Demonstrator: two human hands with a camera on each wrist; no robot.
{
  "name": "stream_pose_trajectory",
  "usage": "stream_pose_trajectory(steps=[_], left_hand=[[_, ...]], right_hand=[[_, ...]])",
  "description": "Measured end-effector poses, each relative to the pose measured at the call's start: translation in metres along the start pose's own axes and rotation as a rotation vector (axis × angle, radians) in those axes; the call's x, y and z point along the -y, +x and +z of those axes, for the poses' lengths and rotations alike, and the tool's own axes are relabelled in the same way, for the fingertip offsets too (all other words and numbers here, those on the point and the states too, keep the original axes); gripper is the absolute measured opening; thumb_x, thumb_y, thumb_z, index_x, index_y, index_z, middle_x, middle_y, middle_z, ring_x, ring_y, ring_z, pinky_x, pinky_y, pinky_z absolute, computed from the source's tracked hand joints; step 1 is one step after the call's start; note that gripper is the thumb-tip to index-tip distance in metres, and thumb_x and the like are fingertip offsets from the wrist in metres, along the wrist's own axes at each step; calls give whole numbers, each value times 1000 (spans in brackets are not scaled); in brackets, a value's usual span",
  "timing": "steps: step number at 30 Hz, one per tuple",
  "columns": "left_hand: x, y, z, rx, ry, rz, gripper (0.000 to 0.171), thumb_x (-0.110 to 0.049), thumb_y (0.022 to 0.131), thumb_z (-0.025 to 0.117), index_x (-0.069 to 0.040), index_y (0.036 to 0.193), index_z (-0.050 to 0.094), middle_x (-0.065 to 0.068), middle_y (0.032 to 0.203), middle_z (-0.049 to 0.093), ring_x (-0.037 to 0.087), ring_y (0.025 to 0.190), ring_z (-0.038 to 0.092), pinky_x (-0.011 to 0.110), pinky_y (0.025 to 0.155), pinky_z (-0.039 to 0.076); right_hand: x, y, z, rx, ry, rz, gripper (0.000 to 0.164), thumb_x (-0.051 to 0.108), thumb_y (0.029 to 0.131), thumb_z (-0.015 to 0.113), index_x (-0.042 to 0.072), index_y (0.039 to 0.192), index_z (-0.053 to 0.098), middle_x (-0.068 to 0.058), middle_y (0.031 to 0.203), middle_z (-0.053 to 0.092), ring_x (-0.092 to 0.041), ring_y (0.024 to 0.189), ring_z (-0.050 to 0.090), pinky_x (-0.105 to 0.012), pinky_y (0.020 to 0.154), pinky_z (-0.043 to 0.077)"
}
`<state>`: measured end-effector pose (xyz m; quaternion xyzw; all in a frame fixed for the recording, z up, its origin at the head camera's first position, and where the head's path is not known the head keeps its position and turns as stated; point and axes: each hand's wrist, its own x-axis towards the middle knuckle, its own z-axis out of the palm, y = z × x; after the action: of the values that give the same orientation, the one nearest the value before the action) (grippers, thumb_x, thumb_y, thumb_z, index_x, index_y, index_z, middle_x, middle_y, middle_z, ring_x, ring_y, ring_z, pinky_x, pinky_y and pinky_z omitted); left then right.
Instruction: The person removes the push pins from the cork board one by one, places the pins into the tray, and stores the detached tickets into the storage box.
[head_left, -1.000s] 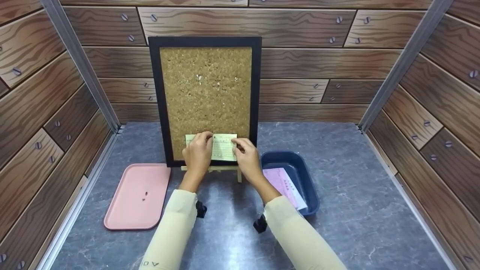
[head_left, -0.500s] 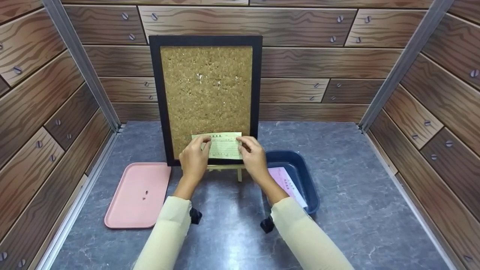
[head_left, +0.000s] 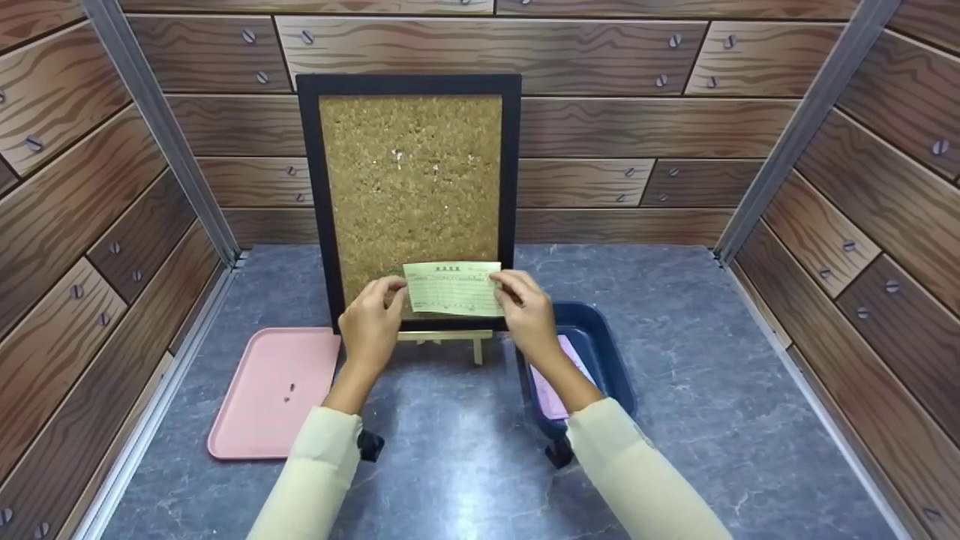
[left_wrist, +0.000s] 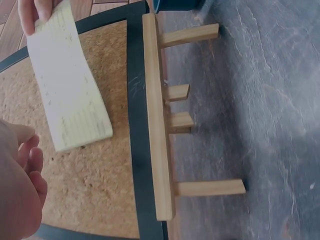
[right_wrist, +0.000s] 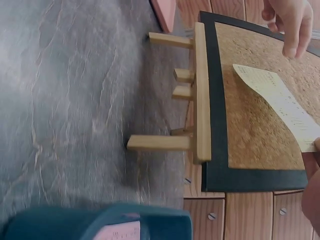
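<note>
A light green printed paper slip (head_left: 454,289) stands in front of the lower part of a black-framed cork board (head_left: 412,180). My right hand (head_left: 531,319) pinches its right end between thumb and fingers. At the slip's left end is my left hand (head_left: 367,322), its fingers loosely bent. Both wrist views show a gap between the left hand (right_wrist: 295,22) and the paper, and nothing visible in its fingers. The slip (left_wrist: 67,85) bows slightly, its free end in front of the cork.
A small wooden easel (head_left: 446,335) supports the board. To the left lies a pink tray (head_left: 259,420) with small dark bits (head_left: 291,388) on it. Under my right forearm, a dark blue bin (head_left: 628,390) contains pink paper (head_left: 553,397). Wood-patterned walls (head_left: 637,56) enclose the sides and back.
The right hand has moved rightward with the green slip. The left hand, earlier over the slip's left part, has shifted left and come off it, uncovering the whole printed face.
</note>
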<state>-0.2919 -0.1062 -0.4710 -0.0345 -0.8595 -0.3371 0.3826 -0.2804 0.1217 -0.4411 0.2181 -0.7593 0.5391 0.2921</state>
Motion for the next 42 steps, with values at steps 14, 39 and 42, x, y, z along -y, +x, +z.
stream_pose_trajectory(steps=[14, 39, 42], left_hand=[[21, -13, -28, 9, -60, -79, 7, -18, 90, 75, -17, 96, 76, -2, 86, 74, 14, 65, 65, 42, 60, 47], [107, -63, -58, 110, 100, -359, 11, -23, 94, 70, -18, 102, 75, 4, 101, 76, 25, 80, 69, 50, 68, 47], [118, -69, -59, 142, 108, -395, 13, -24, 95, 69, -18, 103, 75, 2, 107, 76, 26, 84, 70, 50, 70, 48]], right_hand=[[-1, -17, -53, -72, 28, 51, 23, -16, 87, 65, -14, 109, 69, -27, 109, 68, -29, 97, 64, -19, 85, 53], [-74, -67, -107, -249, 86, 396, 28, -14, 89, 63, -15, 117, 66, -30, 112, 64, -12, 85, 60, -14, 73, 50], [-92, -76, -110, -264, 65, 481, 29, -10, 90, 64, -13, 119, 66, -28, 112, 65, -8, 84, 60, -13, 72, 49]])
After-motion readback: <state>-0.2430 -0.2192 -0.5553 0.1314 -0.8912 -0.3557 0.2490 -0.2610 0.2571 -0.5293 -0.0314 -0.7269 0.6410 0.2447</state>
